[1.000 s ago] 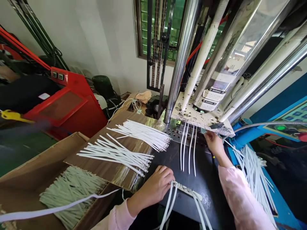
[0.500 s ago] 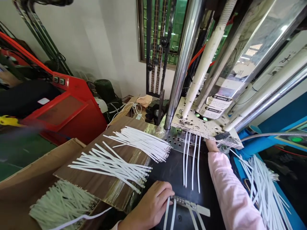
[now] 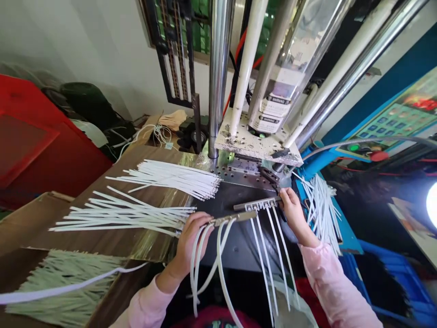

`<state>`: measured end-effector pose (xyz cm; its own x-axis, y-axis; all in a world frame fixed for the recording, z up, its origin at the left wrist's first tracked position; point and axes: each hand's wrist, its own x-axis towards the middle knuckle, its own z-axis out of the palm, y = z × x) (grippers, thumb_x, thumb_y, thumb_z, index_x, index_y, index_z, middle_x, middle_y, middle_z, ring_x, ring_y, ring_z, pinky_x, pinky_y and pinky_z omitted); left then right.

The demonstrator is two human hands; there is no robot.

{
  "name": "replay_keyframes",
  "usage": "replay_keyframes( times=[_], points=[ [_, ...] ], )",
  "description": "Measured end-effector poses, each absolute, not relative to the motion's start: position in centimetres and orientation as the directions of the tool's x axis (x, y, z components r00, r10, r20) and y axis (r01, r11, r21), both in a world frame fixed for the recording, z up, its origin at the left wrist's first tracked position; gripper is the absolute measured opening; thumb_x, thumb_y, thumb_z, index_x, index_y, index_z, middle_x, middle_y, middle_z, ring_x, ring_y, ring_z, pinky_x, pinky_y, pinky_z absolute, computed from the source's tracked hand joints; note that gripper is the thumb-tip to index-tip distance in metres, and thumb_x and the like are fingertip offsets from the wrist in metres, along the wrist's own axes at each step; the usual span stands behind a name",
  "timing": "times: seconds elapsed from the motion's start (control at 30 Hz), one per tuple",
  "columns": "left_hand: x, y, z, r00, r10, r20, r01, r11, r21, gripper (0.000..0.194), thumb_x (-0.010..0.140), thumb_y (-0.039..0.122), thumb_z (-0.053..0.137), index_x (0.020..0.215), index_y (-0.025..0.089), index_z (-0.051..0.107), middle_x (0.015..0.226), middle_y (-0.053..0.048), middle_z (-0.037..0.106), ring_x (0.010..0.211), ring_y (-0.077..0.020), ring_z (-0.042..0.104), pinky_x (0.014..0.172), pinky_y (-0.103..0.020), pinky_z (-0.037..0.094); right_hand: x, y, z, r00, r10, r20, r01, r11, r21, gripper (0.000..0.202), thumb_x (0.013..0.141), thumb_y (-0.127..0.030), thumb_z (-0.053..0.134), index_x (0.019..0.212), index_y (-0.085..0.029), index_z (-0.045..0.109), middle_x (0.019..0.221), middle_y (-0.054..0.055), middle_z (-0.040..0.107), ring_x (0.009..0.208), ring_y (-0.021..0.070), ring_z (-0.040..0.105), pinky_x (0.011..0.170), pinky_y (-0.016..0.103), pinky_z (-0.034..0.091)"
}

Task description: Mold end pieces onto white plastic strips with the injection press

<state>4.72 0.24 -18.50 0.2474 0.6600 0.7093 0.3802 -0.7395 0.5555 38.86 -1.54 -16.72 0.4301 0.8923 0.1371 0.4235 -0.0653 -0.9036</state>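
Observation:
My left hand (image 3: pixel 195 239) grips the left end of a narrow metal bar (image 3: pixel 243 217), from which several white strips (image 3: pixel 220 259) hang in curves. My right hand (image 3: pixel 292 208) is closed on the right end of a second metal bar (image 3: pixel 246 205). White strips (image 3: pixel 273 255) hang from this bar too, with white moulded pieces (image 3: pixel 261 206) along its edge. The two bars are close together, and the left one partly overlaps the right one in view. Behind them stands a press with a perforated plate (image 3: pixel 228 142) above a metal bed (image 3: pixel 225 173).
Two bundles of white strips (image 3: pixel 170 178) lie on a brown board (image 3: pixel 99 175) at left. More strips (image 3: pixel 64 282) fill a box below. Another pile (image 3: pixel 322 205) rests on a blue ledge (image 3: pixel 350 243) at right. A control panel (image 3: pixel 389 123) stands at far right.
My right hand has drawn back from under the press plate, bringing out the bar with its strips. My left hand has raised its bar off the black surface. The view has turned right.

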Motion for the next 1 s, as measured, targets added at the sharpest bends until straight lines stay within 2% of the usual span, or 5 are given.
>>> replay_keyframes(
  times=[0.13,0.33,0.73,0.87,1.0],
  points=[
    [5.4,0.5,-17.4,0.208,0.670,0.712,0.419,-0.719,0.554,0.014,0.096,0.013,0.056,0.107,0.019,0.062,0.101,-0.005,0.064,0.096,-0.0181,0.064,0.089,-0.034,0.056,37.1,-7.0,-16.9,0.368,0.929,0.046,0.449,-0.134,-0.883,0.034,0.098,-0.055,0.046,0.081,-0.025,0.047,0.065,-0.004,0.045,0.055,0.0142,0.043,0.053,0.028,0.038],
    [6.0,1.3,-15.4,0.280,0.636,0.719,0.391,-0.760,0.520,0.022,0.094,0.011,0.058,0.114,0.020,0.061,0.107,-0.007,0.063,0.103,-0.0200,0.063,0.093,-0.037,0.053,37.4,-9.0,-15.2,0.157,0.948,0.276,0.849,0.013,-0.529,0.030,0.098,-0.045,0.052,0.082,-0.022,0.062,0.094,0.009,0.069,0.092,0.0254,0.061,0.086,0.040,0.044],
    [5.3,2.6,-13.2,0.465,0.505,0.727,0.369,-0.857,0.359,0.028,0.095,0.014,0.056,0.121,0.023,0.061,0.112,-0.008,0.065,0.102,-0.0213,0.063,0.093,-0.038,0.051,37.5,-6.9,-10.8,0.356,0.906,0.230,0.480,0.034,-0.876,0.036,0.094,-0.057,0.056,0.091,-0.023,0.070,0.092,0.006,0.073,0.091,0.0228,0.067,0.085,0.037,0.052],
    [6.1,3.0,-12.8,0.471,0.516,0.715,0.369,-0.852,0.372,0.026,0.096,0.020,0.055,0.121,0.024,0.063,0.113,-0.007,0.066,0.103,-0.0215,0.064,0.093,-0.038,0.051,35.7,-6.0,-10.3,0.133,0.982,0.133,0.352,0.078,-0.933,0.042,0.093,-0.057,0.059,0.119,-0.025,0.067,0.110,0.007,0.072,0.099,0.0228,0.068,0.085,0.035,0.055],
    [7.5,4.4,-12.0,0.437,0.533,0.724,0.427,-0.832,0.355,0.023,0.097,0.024,0.057,0.117,0.026,0.068,0.111,-0.006,0.067,0.103,-0.0221,0.061,0.096,-0.040,0.049,34.5,-4.7,-9.5,0.000,0.993,0.119,0.330,0.113,-0.937,0.046,0.096,-0.056,0.054,0.125,-0.023,0.066,0.097,0.005,0.073,0.076,0.0167,0.065,0.070,0.029,0.054]
  ],
)
